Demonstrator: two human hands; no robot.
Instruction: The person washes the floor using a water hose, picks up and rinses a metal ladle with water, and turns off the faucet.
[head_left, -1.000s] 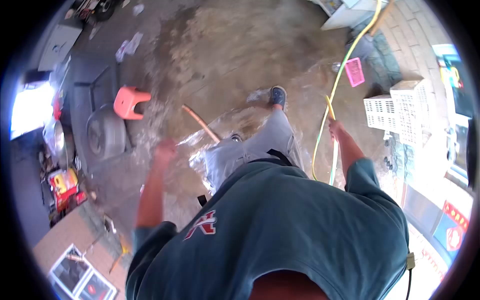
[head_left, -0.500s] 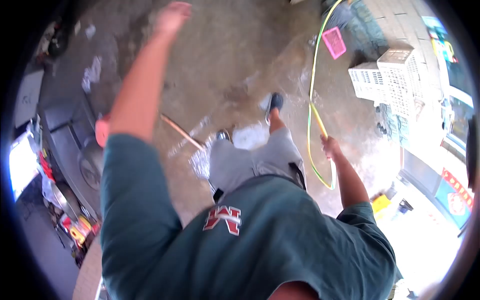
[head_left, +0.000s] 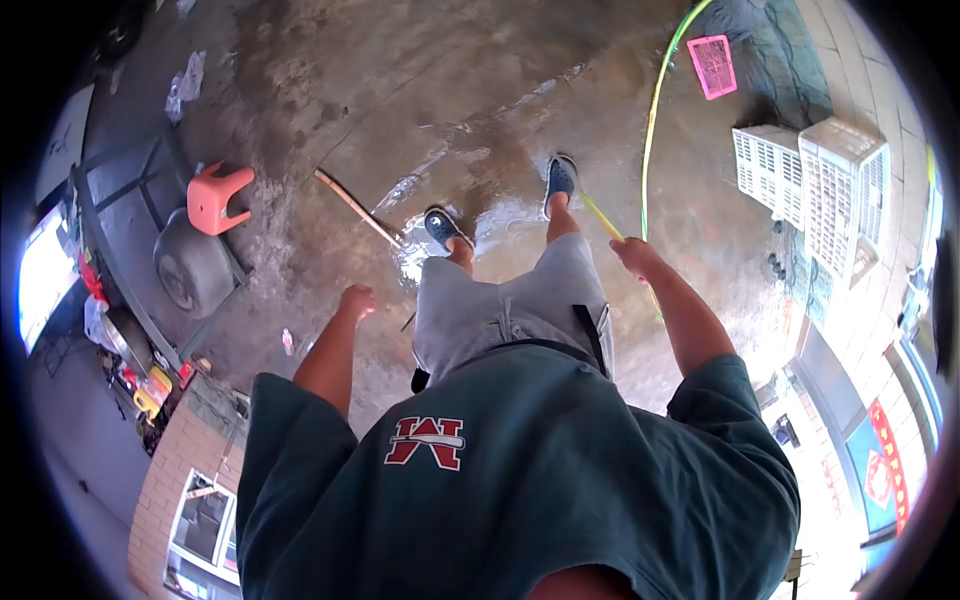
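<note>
My right hand (head_left: 638, 258) is wrapped round a yellow-green hose (head_left: 602, 217), whose free end points toward my shoe (head_left: 561, 182) on the right. The rest of the hose curves away up the floor past that hand. My left hand (head_left: 358, 301) hangs beside my left thigh, its fingers curled and nothing visible in them. Between that hand and the other shoe (head_left: 440, 228), a wooden stick (head_left: 355, 206) lies on the wet floor. Water shines on the concrete round both shoes.
A red stool (head_left: 215, 200) stands on the left by a grey wheel (head_left: 192, 265) and a metal frame (head_left: 145, 170). White crates (head_left: 835, 190) are at the right, with a pink basket (head_left: 713, 68) farther off. A small bottle (head_left: 288, 341) is on the floor at the left.
My left arm has come down from high in front to my left side. My right hand has moved slightly up and left with the hose, whose end now points toward my right shoe.
</note>
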